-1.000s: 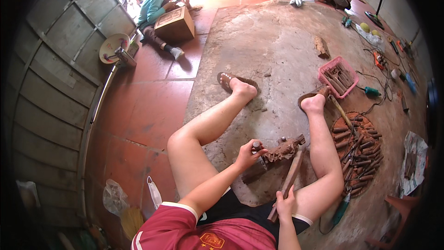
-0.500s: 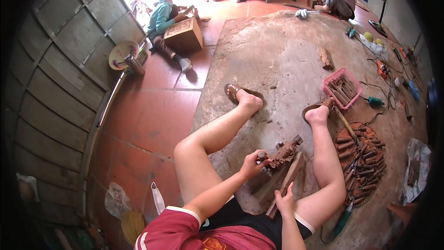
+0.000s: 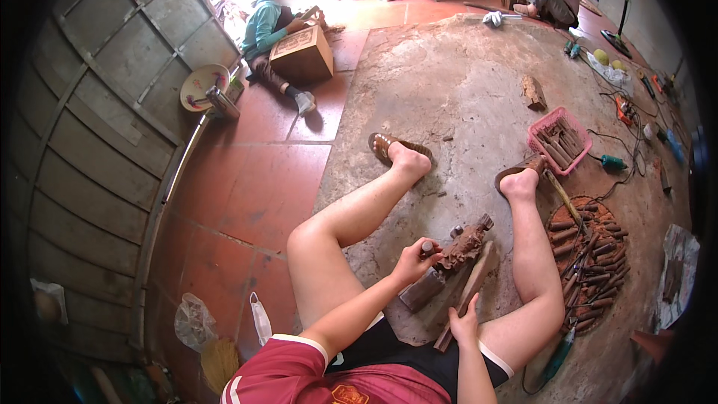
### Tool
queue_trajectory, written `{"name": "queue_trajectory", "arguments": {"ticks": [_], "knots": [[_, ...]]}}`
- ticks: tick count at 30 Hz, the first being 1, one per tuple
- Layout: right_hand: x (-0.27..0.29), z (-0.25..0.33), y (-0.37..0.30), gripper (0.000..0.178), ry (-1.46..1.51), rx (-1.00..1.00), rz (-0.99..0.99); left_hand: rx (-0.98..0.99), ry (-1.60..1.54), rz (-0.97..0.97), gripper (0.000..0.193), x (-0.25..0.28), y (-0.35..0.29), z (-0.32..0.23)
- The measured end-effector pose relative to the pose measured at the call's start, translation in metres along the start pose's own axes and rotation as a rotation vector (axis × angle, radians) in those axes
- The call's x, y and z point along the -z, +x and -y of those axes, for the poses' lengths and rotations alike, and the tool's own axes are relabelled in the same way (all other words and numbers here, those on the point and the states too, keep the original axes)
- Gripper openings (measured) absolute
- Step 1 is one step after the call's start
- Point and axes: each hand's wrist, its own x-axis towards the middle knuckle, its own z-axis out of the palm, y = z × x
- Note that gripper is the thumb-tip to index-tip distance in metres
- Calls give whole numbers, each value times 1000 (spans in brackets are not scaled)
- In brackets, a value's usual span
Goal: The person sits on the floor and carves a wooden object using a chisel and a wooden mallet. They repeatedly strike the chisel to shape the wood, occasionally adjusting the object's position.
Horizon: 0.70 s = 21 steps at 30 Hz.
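Head view: we're sitting on a concrete slab (image 3: 419, 82), red tiles along its left edge. Round tray (image 3: 561, 215) of wood-handled tools is on the slab outside our right shin; pink basket (image 3: 541, 152) of wood pieces sits past it, toward the slab's far edge. Wood bar (image 3: 476, 277) slants between our legs, our right hand (image 3: 465, 323) wrapped round its near part. Carved piece (image 3: 465, 245) is between our shins, in from the slab's left edge, just beside the bar's far end; contact unclear. Dark block (image 3: 423, 289) is just nearer us. Our left hand (image 3: 417, 262) grasps a round tool handle (image 3: 427, 248) at the carving's near end; its working tip is hidden.

Our take: snug left grip, fingers below the handle's top, bar swung square and light, carving braced, thighs clear of the tip.
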Motion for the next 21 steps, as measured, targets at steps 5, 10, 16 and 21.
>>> {"name": "queue_trajectory", "arguments": {"ticks": [5, 10, 16, 21], "knots": [[-2, -13, 5, 93, 8, 105, -40, -70, 63, 66, 17, 4, 13, -2], [11, 11, 0, 91, -66, -55, 44, -37, 16, 14, 11, 9, 13, -9], [9, 9, -1, 97, -60, -65, 50, -30, -72, -244, 26, 27, 27, -12], [3, -1, -2, 97, -25, 5, 9, 21, -270, -221, 26, 20, 35, 2]]}}
